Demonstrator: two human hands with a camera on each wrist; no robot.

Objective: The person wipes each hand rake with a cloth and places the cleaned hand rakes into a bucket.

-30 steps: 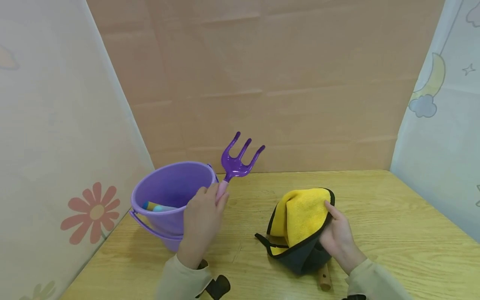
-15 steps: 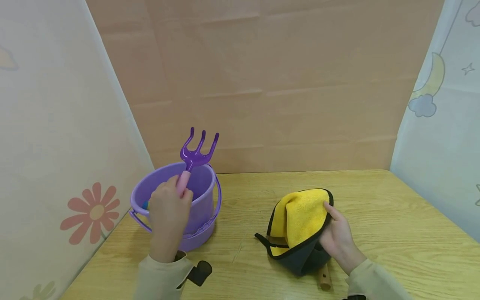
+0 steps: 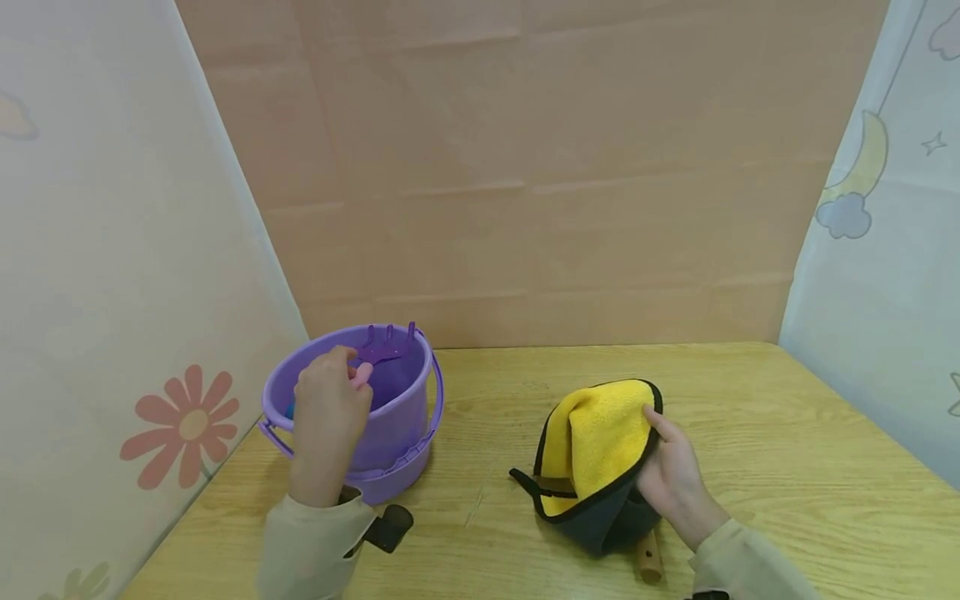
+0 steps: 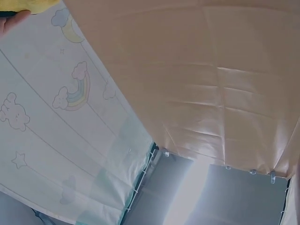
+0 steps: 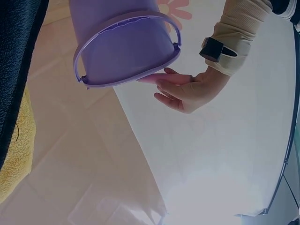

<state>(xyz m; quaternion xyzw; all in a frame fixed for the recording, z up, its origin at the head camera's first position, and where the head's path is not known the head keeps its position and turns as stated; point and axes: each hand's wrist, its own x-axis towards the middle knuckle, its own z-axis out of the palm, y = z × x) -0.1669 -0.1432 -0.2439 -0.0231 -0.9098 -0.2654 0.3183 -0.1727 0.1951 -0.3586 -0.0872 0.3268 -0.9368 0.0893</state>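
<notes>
My left hand (image 3: 328,421) is over the purple bucket (image 3: 392,437) and grips the pink handle of a toy garden fork (image 3: 387,349). Its purple tines point up and away, inside the bucket's far rim. In the right wrist view, the pink handle (image 5: 166,78) shows between thumb and fingers at the rim. My right hand (image 3: 675,473) holds the edge of a cloth (image 3: 606,437), yellow on one face and dark grey on the other, with black trim; the thumb lies on the yellow face. A wooden handle (image 3: 648,557) sticks out beneath the cloth, the rest hidden.
Everything stands on a wood-grain table (image 3: 750,425). A brown paper-like backdrop (image 3: 525,167) rises behind it, with a printed curtain (image 3: 112,250) on the left and another (image 3: 900,275) on the right. Something blue (image 3: 290,410) shows inside the bucket.
The toy garden fork in my left hand has moved left over the bucket, then tilted down so its tines are within the rim. My right hand and the cloth are nearly still.
</notes>
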